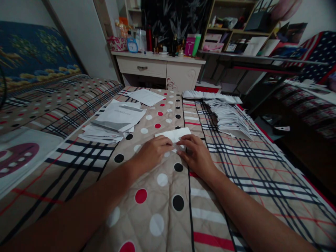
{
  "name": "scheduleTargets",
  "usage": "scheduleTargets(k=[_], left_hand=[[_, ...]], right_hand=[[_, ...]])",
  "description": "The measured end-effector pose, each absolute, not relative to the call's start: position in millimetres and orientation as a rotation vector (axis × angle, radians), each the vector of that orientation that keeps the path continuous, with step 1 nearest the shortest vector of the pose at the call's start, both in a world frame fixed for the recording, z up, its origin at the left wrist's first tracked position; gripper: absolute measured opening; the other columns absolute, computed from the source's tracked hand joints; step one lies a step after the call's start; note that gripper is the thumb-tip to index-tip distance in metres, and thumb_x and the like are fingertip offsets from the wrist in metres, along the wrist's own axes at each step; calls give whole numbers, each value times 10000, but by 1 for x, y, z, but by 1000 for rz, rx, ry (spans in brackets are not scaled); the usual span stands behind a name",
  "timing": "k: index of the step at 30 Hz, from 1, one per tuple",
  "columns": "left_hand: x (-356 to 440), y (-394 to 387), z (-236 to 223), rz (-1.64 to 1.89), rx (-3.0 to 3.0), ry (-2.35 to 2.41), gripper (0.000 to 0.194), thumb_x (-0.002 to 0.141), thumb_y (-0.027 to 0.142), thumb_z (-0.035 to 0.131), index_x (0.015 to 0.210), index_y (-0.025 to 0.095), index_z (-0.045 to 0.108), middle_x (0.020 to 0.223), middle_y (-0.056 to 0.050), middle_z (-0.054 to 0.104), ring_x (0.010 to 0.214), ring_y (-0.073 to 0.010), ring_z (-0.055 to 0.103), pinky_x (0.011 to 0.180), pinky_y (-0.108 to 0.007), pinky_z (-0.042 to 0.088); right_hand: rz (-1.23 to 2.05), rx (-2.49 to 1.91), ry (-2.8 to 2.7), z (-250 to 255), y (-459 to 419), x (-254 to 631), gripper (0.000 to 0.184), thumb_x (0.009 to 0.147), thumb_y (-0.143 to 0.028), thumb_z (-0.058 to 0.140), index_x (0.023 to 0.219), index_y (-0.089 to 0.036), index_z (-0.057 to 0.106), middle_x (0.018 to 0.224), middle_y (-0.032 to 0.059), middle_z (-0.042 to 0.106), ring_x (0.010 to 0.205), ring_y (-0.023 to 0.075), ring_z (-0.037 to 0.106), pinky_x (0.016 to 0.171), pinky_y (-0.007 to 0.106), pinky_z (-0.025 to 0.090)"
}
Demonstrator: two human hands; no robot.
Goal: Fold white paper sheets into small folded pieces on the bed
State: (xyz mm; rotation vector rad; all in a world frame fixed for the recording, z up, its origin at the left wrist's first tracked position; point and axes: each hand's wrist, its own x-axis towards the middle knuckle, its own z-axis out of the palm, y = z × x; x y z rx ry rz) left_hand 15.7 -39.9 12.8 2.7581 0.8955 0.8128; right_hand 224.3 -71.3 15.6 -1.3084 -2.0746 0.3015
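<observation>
A white sheet of paper [176, 133], which looks folded, lies on the bedspread between my two hands. My left hand [154, 151] has its fingers closed at the paper's left near edge. On the other side, the thumb and fingers of my right hand [196, 152] pinch the paper's right part. The lower part of the sheet is partly covered by my fingers. To the left is a loose stack of printed white and grey papers [118, 114], with a flat white sheet [147, 97] beyond it. Folded papers [229, 118] stand in a fanned row at the right.
Another long row of folded papers [210, 96] lies at the bed's far edge. The quilted bedspread [162, 196] has dots and plaid. A plastic bag [23, 154] with a purple print is at left. Beyond stand a white dresser [152, 68] and a cluttered desk [262, 57].
</observation>
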Motion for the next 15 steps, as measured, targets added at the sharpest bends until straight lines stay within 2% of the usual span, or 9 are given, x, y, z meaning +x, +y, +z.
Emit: scheduleTargets(k=[4,7,9,12,15], left_hand=[[22,-51,9,706,2770,797,411,835,17,471,1160,150,686,1242,-88,682,1185,-196,607,1035,-359,507],[23,-56,10,651,2746,912,396,879,101,465,1220,141,662,1313,-90,649,1246,-184,586,1093,-346,465],[23,-58,14,582,2718,1076,381,913,163,453,1233,145,658,1339,-91,629,1270,-190,570,1104,-357,454],[23,-57,21,478,2707,1346,374,938,197,430,1212,107,668,1341,-132,620,1257,-229,581,1079,-399,477],[21,-55,22,489,2798,1424,355,936,184,454,1192,60,666,1310,-176,633,1234,-268,591,1055,-421,491]], right_hand=[[301,-1262,-2044,13,-71,225,294,759,-154,658,1050,-192,649,1130,109,619,1086,262,565,958,413,453],[321,-1268,-2029,14,-71,225,416,638,-53,595,1031,-187,611,1133,110,618,1091,273,564,967,425,453],[340,-1275,-2029,16,-72,225,434,592,-41,564,1001,-184,597,1122,114,623,1077,279,569,962,434,457],[363,-1275,-2032,17,-73,226,410,588,-50,555,976,-175,601,1105,118,637,1060,281,579,962,441,458],[371,-1259,-2043,17,-72,227,408,601,-46,557,986,-161,628,1124,127,644,1077,283,584,977,443,454]])
